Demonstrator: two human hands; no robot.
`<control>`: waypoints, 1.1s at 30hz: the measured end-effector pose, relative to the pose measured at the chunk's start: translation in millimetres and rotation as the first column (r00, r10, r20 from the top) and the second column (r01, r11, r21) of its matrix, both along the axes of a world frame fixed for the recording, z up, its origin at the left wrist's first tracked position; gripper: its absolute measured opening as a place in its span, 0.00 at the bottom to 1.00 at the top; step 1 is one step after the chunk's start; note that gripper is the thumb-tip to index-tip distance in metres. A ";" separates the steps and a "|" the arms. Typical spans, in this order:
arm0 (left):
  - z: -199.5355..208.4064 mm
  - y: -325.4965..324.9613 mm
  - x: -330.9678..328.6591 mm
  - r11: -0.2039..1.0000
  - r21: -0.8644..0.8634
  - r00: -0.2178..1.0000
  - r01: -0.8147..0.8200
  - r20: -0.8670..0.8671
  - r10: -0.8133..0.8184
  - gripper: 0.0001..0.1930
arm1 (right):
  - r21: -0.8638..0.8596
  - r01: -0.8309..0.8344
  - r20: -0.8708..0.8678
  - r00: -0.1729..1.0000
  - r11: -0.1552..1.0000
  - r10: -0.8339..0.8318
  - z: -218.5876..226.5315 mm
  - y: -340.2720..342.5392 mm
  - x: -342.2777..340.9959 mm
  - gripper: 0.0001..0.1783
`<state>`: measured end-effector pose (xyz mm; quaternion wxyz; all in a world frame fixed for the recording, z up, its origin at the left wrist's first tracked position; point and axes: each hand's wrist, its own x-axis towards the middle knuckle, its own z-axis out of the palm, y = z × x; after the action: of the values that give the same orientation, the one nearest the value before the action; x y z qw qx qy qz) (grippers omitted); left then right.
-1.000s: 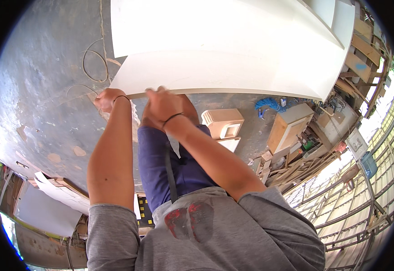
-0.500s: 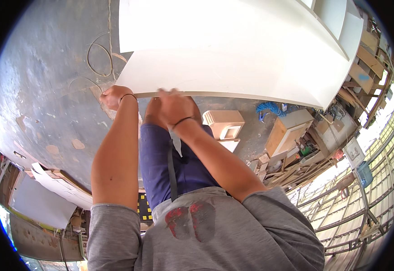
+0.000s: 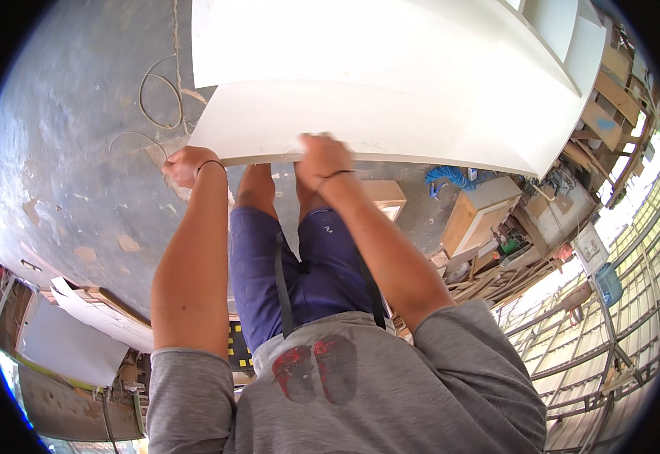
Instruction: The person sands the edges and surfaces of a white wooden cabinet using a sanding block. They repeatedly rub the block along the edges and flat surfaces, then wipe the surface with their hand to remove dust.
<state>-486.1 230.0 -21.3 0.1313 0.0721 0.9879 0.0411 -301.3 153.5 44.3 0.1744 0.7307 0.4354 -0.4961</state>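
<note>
A large white panel (image 3: pixel 284 121) runs across in front of me, its near edge facing my legs. Beside the panel's near left corner, my left hand (image 3: pixel 184 166) is closed on a thin pale strip (image 3: pixel 137 132), which arcs away to the left and looks joined to the loop on the floor. Over the near edge, right of the left hand, sits my right hand (image 3: pixel 325 160), fingers curled and slightly blurred. Whatever it may hold is hidden. Small crumbs lie on the panel near its edge.
A thin loop (image 3: pixel 142 98) lies on the grey floor (image 3: pixel 80 181) at left. To the right are a blue coiled hose (image 3: pixel 451 176), a wooden box (image 3: pixel 481 216) and scrap wood (image 3: pixel 489 284). White compartments (image 3: pixel 549 26) rise at the far right. Boards (image 3: pixel 72 340) lean at lower left.
My right hand has slid rightward along the panel's near edge, and a pale, pointed piece visible below it earlier no longer shows. My left hand stays near the corner. The view shifted slightly.
</note>
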 end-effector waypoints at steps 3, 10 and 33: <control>-1.7 -1.0 -2.6 1.000 -0.003 0.999 0.015 -0.035 -0.015 0.20 | 0.010 -0.002 -0.143 0.990 1.000 0.003 18.2 15.6 -11.9 0.22; -8.3 -1.1 -5.6 0.999 0.044 0.999 0.031 -0.033 -0.030 0.20 | -0.266 -0.002 0.331 0.939 0.964 0.093 3.0 -63.6 189.6 0.24; -9.3 -2.1 -5.0 0.996 0.082 0.999 0.032 -0.034 -0.029 0.19 | -0.293 -0.012 0.388 0.912 0.956 0.130 11.8 -123.5 300.9 0.20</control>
<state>-491.2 227.9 -30.7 0.1126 0.0932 0.9861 0.0789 -0.4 30.1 56.1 0.3815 0.7680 0.3410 -0.3853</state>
